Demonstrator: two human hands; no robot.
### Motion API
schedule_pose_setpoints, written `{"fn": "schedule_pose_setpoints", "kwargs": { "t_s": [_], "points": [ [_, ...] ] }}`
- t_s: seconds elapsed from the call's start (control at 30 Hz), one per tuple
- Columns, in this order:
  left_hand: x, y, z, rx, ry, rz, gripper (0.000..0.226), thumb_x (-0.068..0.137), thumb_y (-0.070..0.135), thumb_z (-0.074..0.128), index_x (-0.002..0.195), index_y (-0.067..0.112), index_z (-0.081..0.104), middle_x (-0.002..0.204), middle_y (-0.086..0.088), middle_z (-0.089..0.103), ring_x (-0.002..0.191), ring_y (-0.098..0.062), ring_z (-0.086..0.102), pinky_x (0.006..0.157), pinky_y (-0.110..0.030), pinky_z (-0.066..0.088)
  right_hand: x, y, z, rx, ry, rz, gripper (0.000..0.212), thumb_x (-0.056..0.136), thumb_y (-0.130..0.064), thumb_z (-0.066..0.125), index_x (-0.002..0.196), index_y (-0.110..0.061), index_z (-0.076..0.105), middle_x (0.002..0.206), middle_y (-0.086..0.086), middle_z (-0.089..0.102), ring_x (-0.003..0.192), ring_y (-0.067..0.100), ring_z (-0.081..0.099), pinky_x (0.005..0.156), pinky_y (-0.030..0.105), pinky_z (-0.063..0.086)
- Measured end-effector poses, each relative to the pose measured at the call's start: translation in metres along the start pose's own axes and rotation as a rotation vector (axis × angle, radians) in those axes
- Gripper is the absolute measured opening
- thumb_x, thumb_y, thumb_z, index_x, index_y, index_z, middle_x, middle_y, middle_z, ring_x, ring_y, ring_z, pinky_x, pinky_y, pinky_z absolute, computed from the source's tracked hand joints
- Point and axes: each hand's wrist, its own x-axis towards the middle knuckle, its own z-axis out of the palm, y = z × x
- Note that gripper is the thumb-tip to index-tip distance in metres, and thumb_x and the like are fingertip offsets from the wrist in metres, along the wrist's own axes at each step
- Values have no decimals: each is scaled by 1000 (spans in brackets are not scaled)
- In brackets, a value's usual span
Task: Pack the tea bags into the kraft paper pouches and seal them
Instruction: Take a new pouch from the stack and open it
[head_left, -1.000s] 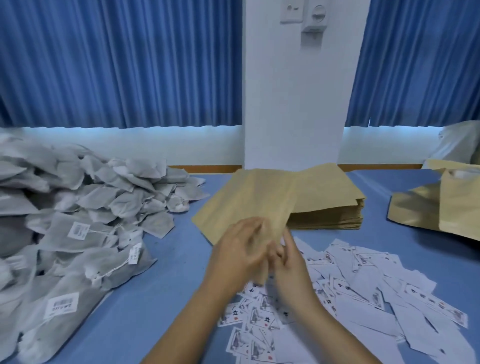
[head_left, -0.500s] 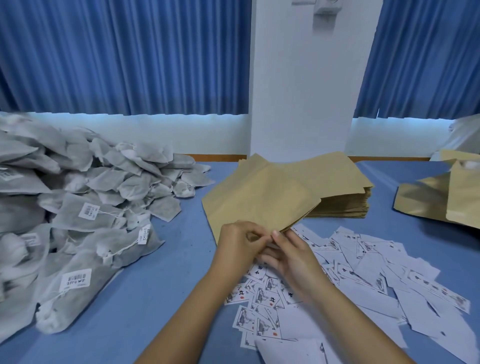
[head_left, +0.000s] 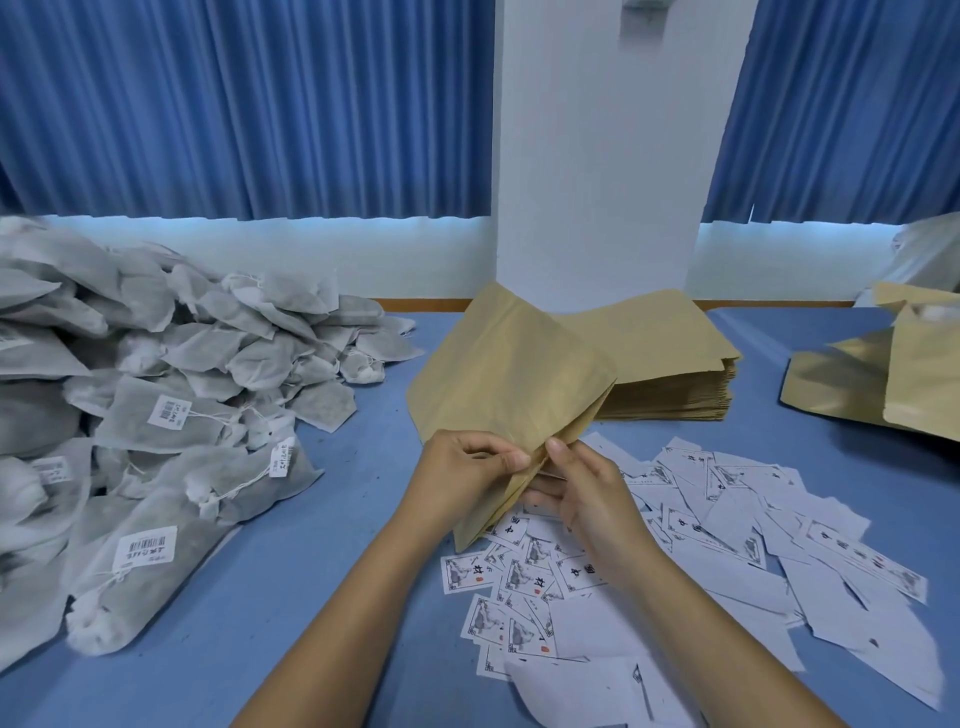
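A flat kraft paper pouch (head_left: 506, 384) tilts over the middle of the blue table, its near end held between both hands. My left hand (head_left: 465, 475) pinches that end from the left, thumb on top. My right hand (head_left: 584, 491) pinches the same end from the right, fingers curled beneath it. Behind it lies a thick stack of empty kraft pouches (head_left: 670, 364). A large heap of grey tea bags (head_left: 156, 405) with white barcode tags fills the left side.
Several white printed labels and paper slips (head_left: 727, 530) lie scattered on the table (head_left: 311, 571) under and right of my hands. More kraft pouches (head_left: 883, 379) sit at the right edge. A white pillar and blue curtains stand behind.
The pouch has swung from lying nearly flat to a steeper tilt, its near end drawn down toward me. Both hands have kept hold and shifted slightly along that end.
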Motion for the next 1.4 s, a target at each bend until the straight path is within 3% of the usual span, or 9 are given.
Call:
{"fn": "schedule_pose_setpoints", "kwargs": {
  "t_s": [0.13,0.3,0.47,0.63,0.8,0.9,1.0,1.2,1.4],
  "points": [
    [-3,-3,8,321,27,269,12,84,9,69,73,12,65,95,4,69,95,-7,60,82,-18,47,1,1,0,-86,57,4,23,97,1,38,95,0,61,90,20,70,79,25,70,63,28,56],
    [-6,-11,37,745,24,520,26,82,-3,54,109,-1,54,112,-7,54,105,-21,46,85,-31,41,5,9,-2,-304,243,-12,21,94,-5,51,96,15,55,92,44,55,75,27,50,71,36,40],
    [-10,-9,43,1000,130,496,10,80,-1,64,90,3,63,84,-8,64,88,-25,56,64,-30,48,5,9,0,-335,246,-18,20,93,5,44,76,7,55,60,12,55,57,20,53,58,26,50],
    [-16,-5,41,920,183,512,16,67,-10,74,72,2,64,61,-10,60,60,-26,58,44,-30,47,3,7,5,-391,242,-53,20,93,3,47,78,-2,58,52,-1,62,47,9,62,47,18,48],
    [-6,-7,29,705,412,278,14,96,10,48,90,1,56,70,-18,58,66,-37,54,56,-36,34,-2,12,8,-508,199,12,18,98,-8,43,89,0,56,64,15,70,58,26,71,61,45,53],
    [-12,-6,29,823,245,241,19,93,22,53,111,17,53,94,-1,55,82,-23,56,61,-34,40,1,12,5,-456,247,4,15,94,-3,46,86,5,56,72,26,68,60,32,70,62,46,56],
    [-18,-3,35,1055,123,239,42,88,15,51,127,27,46,97,3,34,72,-23,49,58,-31,35,2,9,4,-248,266,77,9,88,-4,57,82,3,59,71,24,67,57,35,67,62,50,58],
    [-22,18,27,903,337,617,69,49,-20,65,111,10,71,101,-13,65,57,-27,60,42,-28,42,5,5,-7,-329,270,204,24,88,6,32,77,7,53,41,18,52,29,22,44,37,25,33],
    [-19,7,9,874,356,855,68,42,-28,60,99,7,76,102,-6,73,71,-24,69,60,-32,57,3,-3,1,-326,168,166,31,96,-3,27,86,5,55,46,20,56,29,23,47,32,24,40]
  ]
}}
